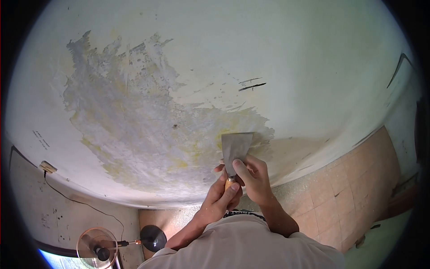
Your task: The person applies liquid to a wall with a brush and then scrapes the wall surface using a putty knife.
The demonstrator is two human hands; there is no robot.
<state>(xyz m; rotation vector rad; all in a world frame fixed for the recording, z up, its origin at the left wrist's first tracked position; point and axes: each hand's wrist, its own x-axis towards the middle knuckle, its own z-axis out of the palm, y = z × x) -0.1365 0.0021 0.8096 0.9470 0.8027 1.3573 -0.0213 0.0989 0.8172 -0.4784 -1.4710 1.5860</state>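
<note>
A putty knife (236, 147) with a broad grey metal blade and a wooden handle points up in front of my chest. My left hand (219, 197) is wrapped round its handle. Higher up, my right hand (253, 178) grips the lower part of the blade, its thumb pressed flat on the metal. The blade's wide edge lies over the lower right of a scraped patch (134, 107) on the wall (313, 45). Grey and yellowish undercoat shows in that patch, with ragged edges where the pale paint ends.
A fan (97, 247) stands at the lower left, its cord running to a wall socket (48, 167). A round black base (153, 238) is beside it. Tiled floor (340, 193) stretches along the foot of the wall to the right.
</note>
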